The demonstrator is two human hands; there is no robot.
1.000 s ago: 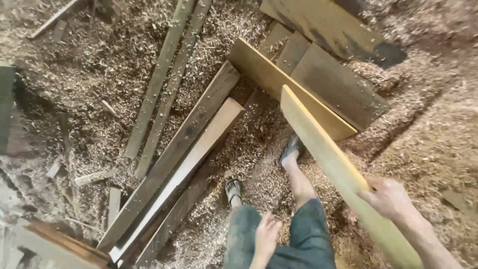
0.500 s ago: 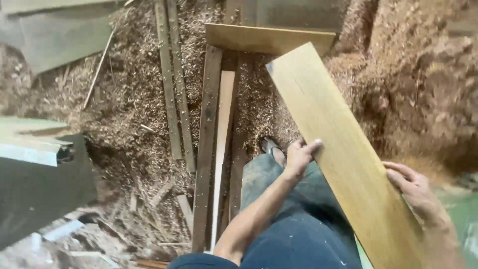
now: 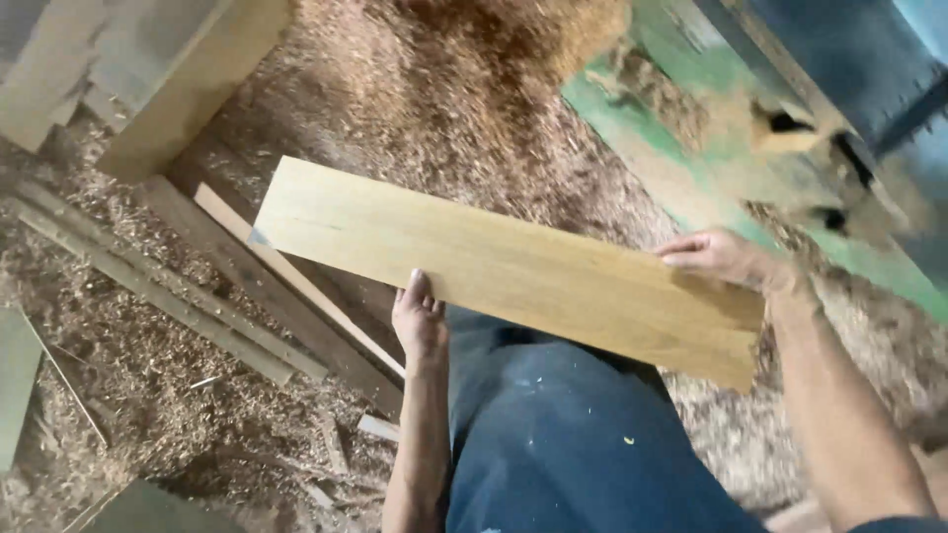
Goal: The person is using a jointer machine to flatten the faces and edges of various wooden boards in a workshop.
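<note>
I hold a long pale wooden plank (image 3: 504, 265) flat in front of me, above my dark blue trousers (image 3: 553, 444). My left hand (image 3: 420, 318) grips its near long edge, thumb up on the face. My right hand (image 3: 719, 259) grips the far edge close to the plank's right end. The plank runs from upper left to lower right.
The floor is thick with sawdust and shavings (image 3: 464, 89). Dark boards and thin strips (image 3: 217, 286) lie on the floor at left, and a wide pale board (image 3: 188, 89) lies at upper left. A green machine (image 3: 750, 128) dusted with sawdust stands at upper right.
The view has swung right, bringing the green machine into sight. The plank has turned from pointing away from me to lying across my body, with both hands still on it.
</note>
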